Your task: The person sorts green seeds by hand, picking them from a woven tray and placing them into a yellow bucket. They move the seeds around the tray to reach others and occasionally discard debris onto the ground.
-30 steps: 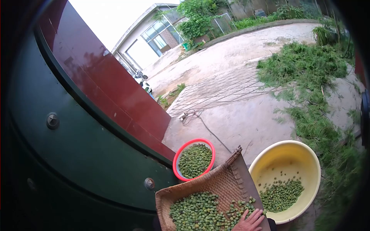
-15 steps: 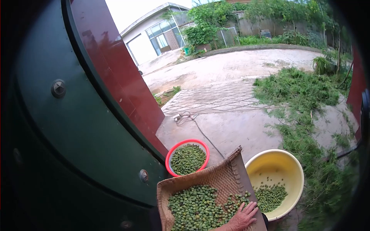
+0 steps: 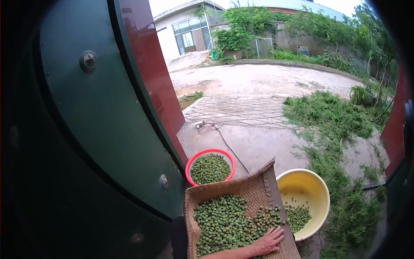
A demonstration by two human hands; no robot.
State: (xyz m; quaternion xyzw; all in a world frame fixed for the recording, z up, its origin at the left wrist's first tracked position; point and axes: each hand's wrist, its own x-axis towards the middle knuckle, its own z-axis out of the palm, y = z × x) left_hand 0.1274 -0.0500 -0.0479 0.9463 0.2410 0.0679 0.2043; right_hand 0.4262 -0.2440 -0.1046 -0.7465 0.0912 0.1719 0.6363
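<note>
A woven tray [image 3: 254, 187] holds a spread of small green fruits [image 3: 224, 222]. My right hand [image 3: 268, 241] lies palm down near the tray's right edge, fingers stretched out, beside some of the fruits. Just beyond that edge stands a yellow basin [image 3: 318, 194] with a smaller heap of the same fruits [image 3: 297, 217] inside. Behind the tray is a red-rimmed basin [image 3: 233, 165] full of green fruits. My left hand does not show.
A dark green door [image 3: 108, 129] with metal studs stands at the left, beside a red door frame [image 3: 157, 73]. Cut green branches [image 3: 332, 116] lie on the ground at the right. A cable [image 3: 228, 146] runs over the concrete behind the basins.
The view has shifted, so the tray and both basins sit differently in the frame. My right hand still rests near the tray's right edge, with its fingers slightly closer to horizontal.
</note>
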